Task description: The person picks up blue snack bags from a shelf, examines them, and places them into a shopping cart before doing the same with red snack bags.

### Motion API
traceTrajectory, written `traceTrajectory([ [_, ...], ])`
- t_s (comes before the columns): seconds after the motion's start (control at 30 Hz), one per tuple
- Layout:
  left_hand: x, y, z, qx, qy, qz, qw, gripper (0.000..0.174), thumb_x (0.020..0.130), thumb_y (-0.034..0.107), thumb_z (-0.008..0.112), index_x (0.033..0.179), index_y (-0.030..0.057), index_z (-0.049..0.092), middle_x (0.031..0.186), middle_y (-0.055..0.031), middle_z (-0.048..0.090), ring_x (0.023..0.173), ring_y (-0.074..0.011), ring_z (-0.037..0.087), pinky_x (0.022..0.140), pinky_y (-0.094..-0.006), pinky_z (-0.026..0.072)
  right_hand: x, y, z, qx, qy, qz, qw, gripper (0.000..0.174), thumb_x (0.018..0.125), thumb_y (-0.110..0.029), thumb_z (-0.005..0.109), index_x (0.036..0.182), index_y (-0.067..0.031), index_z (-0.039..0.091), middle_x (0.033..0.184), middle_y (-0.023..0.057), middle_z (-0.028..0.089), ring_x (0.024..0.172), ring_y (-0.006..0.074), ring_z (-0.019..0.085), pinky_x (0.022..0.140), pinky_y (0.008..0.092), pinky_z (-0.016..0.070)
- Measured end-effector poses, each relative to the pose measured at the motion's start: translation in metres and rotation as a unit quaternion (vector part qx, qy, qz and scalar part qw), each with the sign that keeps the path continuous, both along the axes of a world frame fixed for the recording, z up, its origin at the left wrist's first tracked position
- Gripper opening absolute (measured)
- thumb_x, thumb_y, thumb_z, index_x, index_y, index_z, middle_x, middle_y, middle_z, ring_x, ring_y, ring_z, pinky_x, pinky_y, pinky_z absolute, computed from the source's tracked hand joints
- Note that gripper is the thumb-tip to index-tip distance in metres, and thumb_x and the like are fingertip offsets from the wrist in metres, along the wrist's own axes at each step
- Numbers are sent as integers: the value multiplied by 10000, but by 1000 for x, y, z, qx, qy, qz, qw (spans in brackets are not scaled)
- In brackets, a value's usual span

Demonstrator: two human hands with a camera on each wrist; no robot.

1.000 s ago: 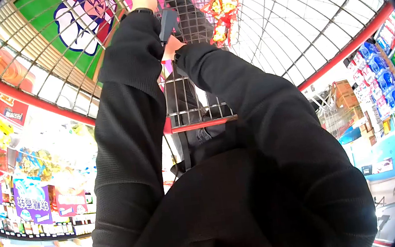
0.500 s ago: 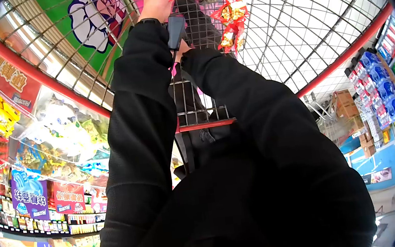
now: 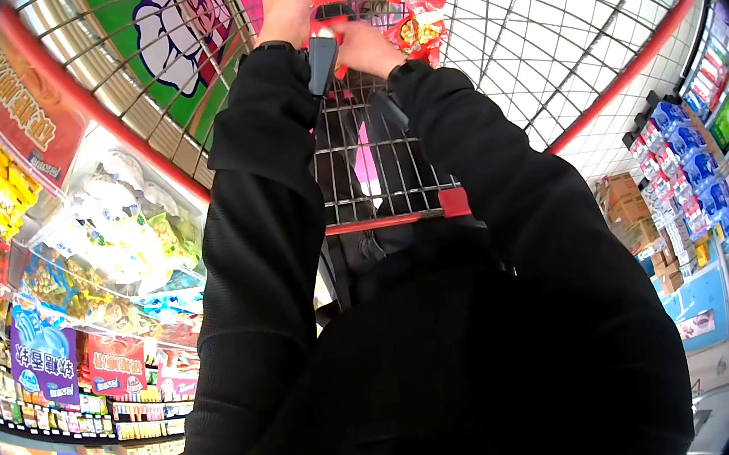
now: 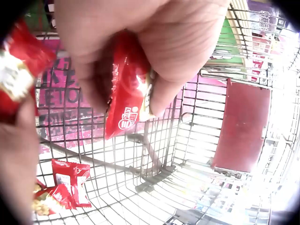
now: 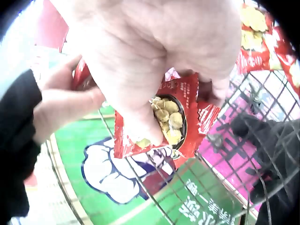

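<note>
My left hand (image 3: 287, 8) reaches over the wire shopping cart (image 3: 382, 223) and pinches a red snack packet (image 4: 127, 89) between thumb and fingers. Close beside it, my right hand (image 3: 365, 48) grips another red packet (image 5: 187, 115), whose front pictures yellowish, chip-like pieces; there may be a second packet behind it. Several similar red packets (image 3: 422, 28) lie in the cart to the right of both hands. In the left wrist view, part of the right hand (image 4: 18, 154) shows at the left edge.
A green board (image 3: 171, 97) with a cartoon chef stands outside the cart's left side. Shelves with bagged goods (image 3: 122, 221) line the left. Blue-wrapped packs (image 3: 692, 151) and cardboard boxes (image 3: 624, 209) stand to the right. A red panel (image 4: 243, 125) is fixed to the cart's wire.
My right hand has come forward and right, out from behind the left wrist, and now shows with a red packet. The left hand has come back into view from the top edge, holding its packet.
</note>
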State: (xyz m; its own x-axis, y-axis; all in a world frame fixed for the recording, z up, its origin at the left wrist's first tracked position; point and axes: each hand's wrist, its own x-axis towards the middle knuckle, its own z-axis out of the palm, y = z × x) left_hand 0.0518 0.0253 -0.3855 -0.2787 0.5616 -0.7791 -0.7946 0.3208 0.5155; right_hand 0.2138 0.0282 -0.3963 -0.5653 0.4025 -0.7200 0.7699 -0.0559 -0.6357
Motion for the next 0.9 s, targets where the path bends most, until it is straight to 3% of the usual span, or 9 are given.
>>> traceTrajectory([
  [0.07,-7,-6,-1,-9,6,-34,999,392,915,142,759,1240,-17,609,1211,-159,689,1074,-267,700,913,-418,572,2,38,22,-24,-26,-69,997,553,716,-409,854,1133,-66,735,1019,181,750,990,350,713,866,404,545],
  [0.1,-7,-5,11,0,-1,-4,1000,286,933,97,756,1175,-4,643,1099,-83,729,931,-186,734,829,-334,600,5,45,17,5,-6,-112,994,544,723,-402,853,1133,-66,735,1013,173,753,989,342,715,860,401,544],
  [0.2,-14,-8,21,22,4,-2,1000,296,928,112,761,1170,-10,641,1134,-100,723,977,-201,728,850,-355,599,3,65,20,50,16,-213,976,510,738,-379,850,1132,-75,738,971,158,760,962,324,718,838,389,543],
  [0.33,-21,-9,37,-13,-19,65,998,341,940,104,739,1233,8,593,1175,-110,697,1014,-228,720,852,-401,599,-1,82,37,92,29,-212,972,510,745,-341,858,1145,-55,725,950,137,766,928,271,729,823,365,542],
  [0.47,-19,-10,57,11,-29,36,999,364,917,97,737,1228,6,571,1149,-118,686,1024,-247,713,845,-441,604,-1,87,47,15,159,-337,928,407,849,-146,809,1211,-21,673,1086,56,751,947,124,701,840,277,528],
  [0.6,-11,-22,55,-108,197,-206,953,505,806,124,783,1241,-10,565,1101,-161,705,962,-266,728,819,-414,592,1,95,76,-60,266,-366,890,374,961,-156,714,1274,22,613,1191,104,713,1034,161,703,900,317,557],
  [0.7,-15,-27,64,-182,360,-412,817,620,701,192,831,1240,-3,595,972,-208,742,949,-299,742,859,-393,571,-5,103,89,-13,244,-329,912,420,822,-204,791,1171,-21,648,1019,157,712,867,252,688,785,354,550],
  [0.83,-12,-26,90,-145,427,-420,788,497,696,216,855,1123,45,666,954,-175,750,920,-320,741,855,-407,569,-11,122,140,120,36,-68,990,414,774,-179,790,1148,-48,670,993,182,712,842,305,697,753,371,546],
  [0.9,-11,-20,108,-159,461,-415,768,428,699,229,865,1056,61,698,946,-154,755,907,-317,741,847,-410,569,-7,121,139,181,112,-45,976,405,766,-172,775,1140,-51,677,1000,190,702,876,334,690,772,386,542],
])
